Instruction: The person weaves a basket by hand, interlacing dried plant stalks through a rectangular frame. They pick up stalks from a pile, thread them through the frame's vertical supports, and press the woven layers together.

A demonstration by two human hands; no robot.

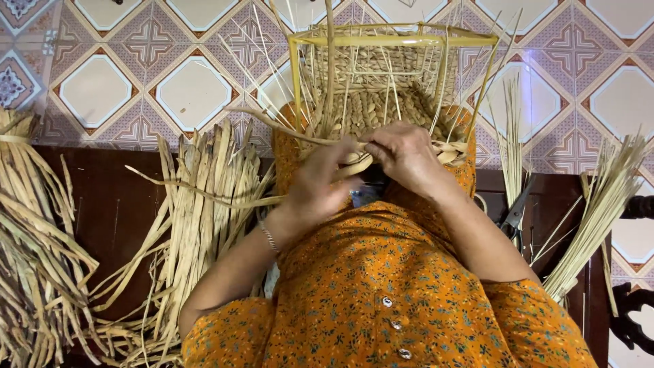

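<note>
A half-woven straw basket [371, 102] on a yellow wire frame [381, 37] rests on my lap, its open top facing away. My left hand [319, 182] pinches a flat dried straw strand [238, 199] at the basket's near rim. My right hand [407, 158] grips the braided rim beside it, fingers closed on the weave. Loose straw ends stick up from the basket's sides.
A pile of flat dried straw strips [201, 204] lies to my left on a dark wooden surface [112, 204], with a further bundle [30, 238] at the far left. Thin reed stalks [599, 204] and scissors [514, 215] lie to my right. Patterned floor tiles [136, 82] lie beyond.
</note>
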